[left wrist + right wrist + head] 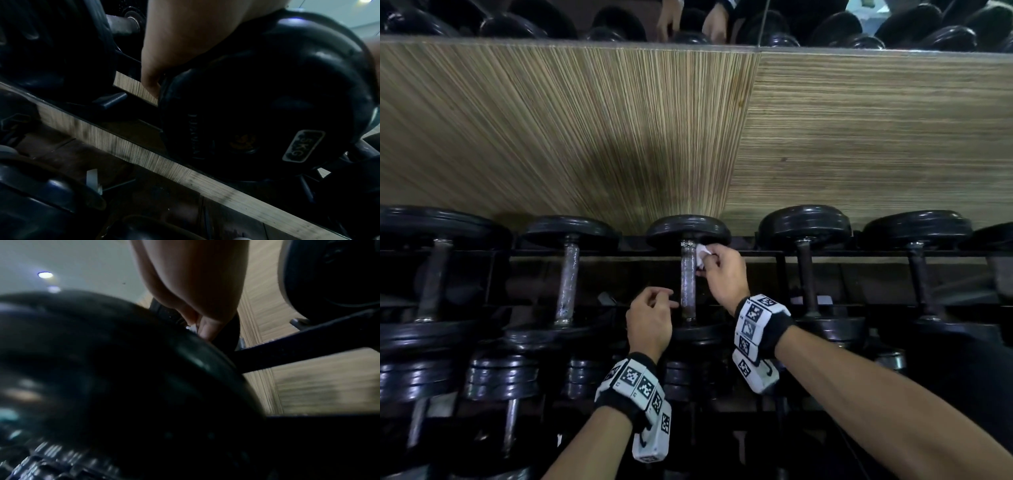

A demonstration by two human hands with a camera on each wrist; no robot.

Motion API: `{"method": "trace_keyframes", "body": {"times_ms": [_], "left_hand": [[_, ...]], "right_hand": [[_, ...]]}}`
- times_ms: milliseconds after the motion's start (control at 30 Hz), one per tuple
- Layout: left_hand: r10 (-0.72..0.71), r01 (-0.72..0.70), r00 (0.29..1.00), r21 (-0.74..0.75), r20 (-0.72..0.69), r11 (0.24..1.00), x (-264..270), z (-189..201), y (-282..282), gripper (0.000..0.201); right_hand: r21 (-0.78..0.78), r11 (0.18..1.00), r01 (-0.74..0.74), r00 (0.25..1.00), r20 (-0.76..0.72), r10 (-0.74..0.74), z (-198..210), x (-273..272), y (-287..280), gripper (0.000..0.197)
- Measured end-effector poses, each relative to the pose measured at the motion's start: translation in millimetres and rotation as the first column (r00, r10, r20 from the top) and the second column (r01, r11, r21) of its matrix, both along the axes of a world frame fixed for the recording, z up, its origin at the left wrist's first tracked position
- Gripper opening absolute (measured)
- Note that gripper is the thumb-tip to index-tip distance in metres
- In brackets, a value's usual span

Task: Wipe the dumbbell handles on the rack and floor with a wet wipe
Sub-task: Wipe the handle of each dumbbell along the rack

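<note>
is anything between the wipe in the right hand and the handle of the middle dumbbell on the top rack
Nothing visible. The right hand pinches the wet wipe right beside the handle, near its far end.

label: "5KG" in pale letters on a dark rounded tag | on: end face of black round rubber dumbbell head (267,113), left wrist view | raised lettering on same face: too dark to read | wrist bands (635,383): black-and-white square code markers, no words
</note>
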State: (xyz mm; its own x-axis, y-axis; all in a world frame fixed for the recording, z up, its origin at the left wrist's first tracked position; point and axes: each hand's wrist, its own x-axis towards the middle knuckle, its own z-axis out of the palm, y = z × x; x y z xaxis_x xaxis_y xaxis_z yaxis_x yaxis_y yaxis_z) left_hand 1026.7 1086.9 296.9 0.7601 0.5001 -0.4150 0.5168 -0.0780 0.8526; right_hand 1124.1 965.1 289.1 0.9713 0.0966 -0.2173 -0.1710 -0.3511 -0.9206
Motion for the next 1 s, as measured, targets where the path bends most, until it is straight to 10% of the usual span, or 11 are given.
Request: {"method": "trace_keyframes", "body": {"times_ms": [367,600,1000], "left_hand": [[-0.023,0.023,1.000,0.054,0.005,0.998,-0.9,-6.6,0.6,0.024],[-0.008,0.008,1.000,0.017,0.026,1.000,-0.5,-6.8,-0.9,0.032],[-0.013,0.013,1.000,0.015,0.015,1.000,-1.7,1.2,-2.5,0.028]], "right_hand": [[-0.357,0.895,-0.266,0.901,0.239,0.363,31.4,-27.7,16.8,0.026],[-0.059,0.985,0.165,0.986,0.050,-0.162,5.2,-15.2,-2.1,0.020],[-0.197,0.976,0.098,0.977,-0.168,-0.132,-11.1,7.0,0.2,0.022]]}}
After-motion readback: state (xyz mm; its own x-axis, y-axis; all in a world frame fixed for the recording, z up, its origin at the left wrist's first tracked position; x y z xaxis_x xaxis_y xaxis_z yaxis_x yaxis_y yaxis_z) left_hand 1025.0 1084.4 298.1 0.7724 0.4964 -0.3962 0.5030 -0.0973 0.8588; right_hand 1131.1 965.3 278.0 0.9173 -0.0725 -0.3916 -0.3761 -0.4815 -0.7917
